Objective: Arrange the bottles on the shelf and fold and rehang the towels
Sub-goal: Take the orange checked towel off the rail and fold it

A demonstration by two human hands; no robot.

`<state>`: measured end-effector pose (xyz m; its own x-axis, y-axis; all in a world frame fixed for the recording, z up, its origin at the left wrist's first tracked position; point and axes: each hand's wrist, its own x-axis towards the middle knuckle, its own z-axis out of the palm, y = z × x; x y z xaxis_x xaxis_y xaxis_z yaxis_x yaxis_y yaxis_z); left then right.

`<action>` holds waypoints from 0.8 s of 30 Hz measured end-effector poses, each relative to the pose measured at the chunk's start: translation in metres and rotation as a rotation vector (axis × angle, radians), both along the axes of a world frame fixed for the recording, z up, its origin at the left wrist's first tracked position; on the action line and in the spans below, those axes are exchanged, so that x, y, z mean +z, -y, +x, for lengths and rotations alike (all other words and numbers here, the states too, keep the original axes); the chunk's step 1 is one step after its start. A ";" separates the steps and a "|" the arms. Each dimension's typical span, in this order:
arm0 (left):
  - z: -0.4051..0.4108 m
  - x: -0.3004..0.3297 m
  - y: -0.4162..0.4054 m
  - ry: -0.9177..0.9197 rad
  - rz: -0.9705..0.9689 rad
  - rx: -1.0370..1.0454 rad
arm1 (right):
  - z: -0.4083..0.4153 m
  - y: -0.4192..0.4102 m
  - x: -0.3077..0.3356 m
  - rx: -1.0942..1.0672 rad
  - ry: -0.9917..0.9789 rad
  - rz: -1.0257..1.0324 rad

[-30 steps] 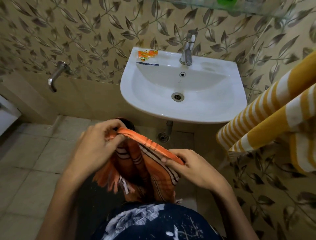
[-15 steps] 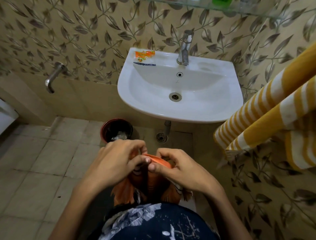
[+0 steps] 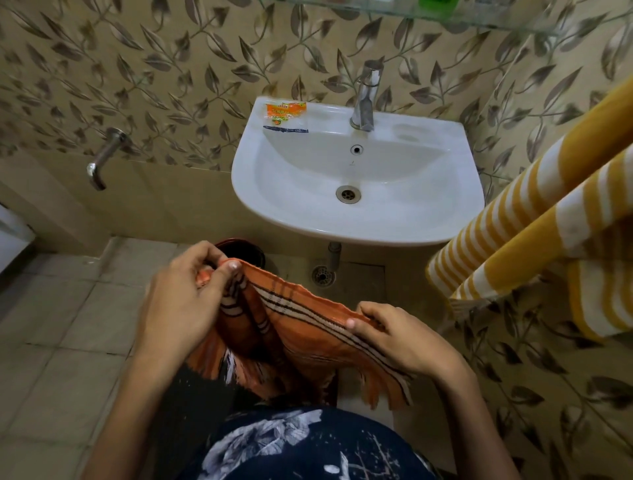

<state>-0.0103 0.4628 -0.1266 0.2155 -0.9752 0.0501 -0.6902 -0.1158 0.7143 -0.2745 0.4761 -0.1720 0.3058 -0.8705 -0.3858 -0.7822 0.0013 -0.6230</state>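
Orange striped towel (image 3: pixel 301 329) is stretching from upper left down to lower right, its top edge taut, fringed ends hanging. Left hand (image 3: pixel 185 301) and right hand (image 3: pixel 400 335) are each pinching that edge (thumbs on top). It is hanging below the white sink (image 3: pixel 411 226), over the tiled floor (image 3: pixel 61 335), beside yellow striped towels (image 3: pixel 534 226).

Two towels: one orange towel (image 3: pixel 301 329), one yellow-striped towel (image 3: pixel 534 219).

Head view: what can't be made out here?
- Glass shelf: cut by the top edge; only a green bottle base shows.
- Dark bin: mostly behind left hand and orange towel.
- Yellow striped towel: its rail is off-frame right.
- Orange packet: print too small.
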 end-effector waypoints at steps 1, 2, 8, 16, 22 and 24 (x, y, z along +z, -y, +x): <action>-0.001 -0.002 0.001 -0.015 0.017 0.019 | 0.001 0.000 0.001 -0.005 0.024 -0.016; -0.001 -0.004 0.002 -0.033 0.042 0.019 | 0.004 -0.001 0.003 -0.012 0.063 -0.043; -0.015 -0.002 -0.003 0.108 0.331 -0.486 | 0.029 -0.003 0.014 0.045 0.348 -0.117; -0.031 -0.013 -0.008 0.210 0.223 -0.661 | 0.044 -0.003 0.010 0.054 0.460 -0.152; -0.021 -0.007 -0.008 0.102 0.107 -0.384 | 0.028 -0.001 0.005 -0.026 0.483 -0.058; -0.020 -0.009 -0.008 0.089 0.140 -0.352 | 0.027 -0.002 0.005 -0.092 0.505 -0.066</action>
